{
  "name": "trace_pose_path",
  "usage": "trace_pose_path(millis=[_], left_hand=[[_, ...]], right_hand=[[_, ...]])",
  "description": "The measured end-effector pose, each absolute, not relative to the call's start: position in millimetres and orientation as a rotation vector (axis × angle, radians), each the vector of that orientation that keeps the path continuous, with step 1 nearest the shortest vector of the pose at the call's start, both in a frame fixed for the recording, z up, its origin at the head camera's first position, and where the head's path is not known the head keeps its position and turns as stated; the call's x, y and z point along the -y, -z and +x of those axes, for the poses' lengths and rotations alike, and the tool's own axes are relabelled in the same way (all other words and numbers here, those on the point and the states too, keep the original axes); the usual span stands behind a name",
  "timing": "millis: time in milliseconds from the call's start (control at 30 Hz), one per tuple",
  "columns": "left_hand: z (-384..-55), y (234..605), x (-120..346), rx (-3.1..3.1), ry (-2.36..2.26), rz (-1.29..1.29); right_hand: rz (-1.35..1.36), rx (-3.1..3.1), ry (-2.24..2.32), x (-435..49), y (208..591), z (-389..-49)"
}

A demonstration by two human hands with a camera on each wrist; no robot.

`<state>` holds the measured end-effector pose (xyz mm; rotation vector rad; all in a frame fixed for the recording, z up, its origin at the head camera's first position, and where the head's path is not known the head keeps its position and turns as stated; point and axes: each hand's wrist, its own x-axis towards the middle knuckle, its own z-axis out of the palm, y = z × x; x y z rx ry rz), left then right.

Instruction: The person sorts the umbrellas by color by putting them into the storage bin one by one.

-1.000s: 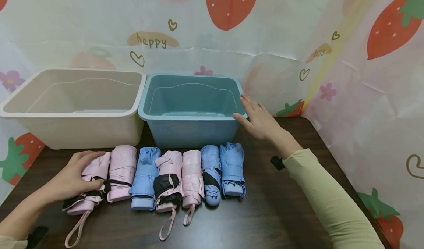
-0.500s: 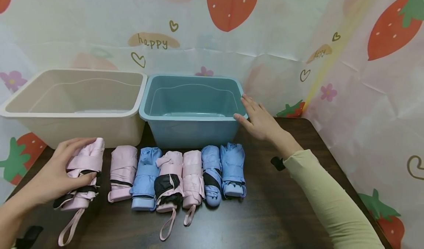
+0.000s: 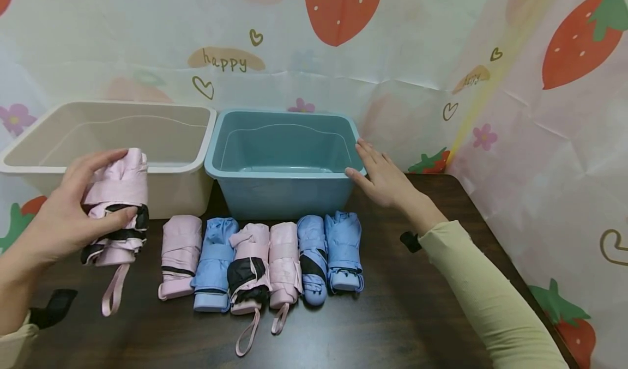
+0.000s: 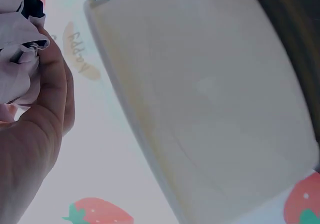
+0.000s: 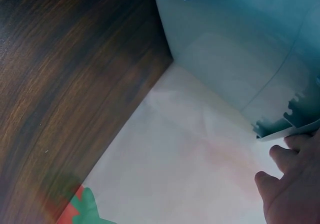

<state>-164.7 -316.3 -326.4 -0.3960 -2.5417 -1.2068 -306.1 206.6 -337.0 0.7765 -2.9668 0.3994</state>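
Note:
My left hand [image 3: 73,211] grips a folded pink umbrella [image 3: 120,200] with black trim, its wrist loop hanging down. The umbrella is raised in front of the cream bin [image 3: 186,194], its top overlapping the bin's rim in the head view. In the left wrist view the umbrella [image 4: 17,59] shows only in part at the edge. My right hand [image 3: 382,175] rests with fingers extended on the right rim of the blue bin [image 3: 284,194]. The right wrist view shows its fingers [image 5: 282,156] at that rim.
On the dark wooden table [image 3: 392,314], a row of folded umbrellas lies before the bins: a pink one [image 3: 181,249], a blue one [image 3: 214,260], two more pink ones [image 3: 283,254] and two blue ones [image 3: 344,249]. A strawberry-print sheet [image 3: 417,58] hangs behind.
My left hand has lifted the pink umbrella from the left end of the row, up to the cream bin's front rim. My right hand has stayed on the blue bin.

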Motion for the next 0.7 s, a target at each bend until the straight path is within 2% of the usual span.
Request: trace_pose_path(millis=[400,700], left_hand=[[-234,280,301,2.419,1.491,-0.292],[-285,255,311,2.498,1.350,-0.120]], right_hand=[[0.777,2.970,-0.412,-210,337,-307],[0.775,2.977,-0.401,-210,337,-306]])
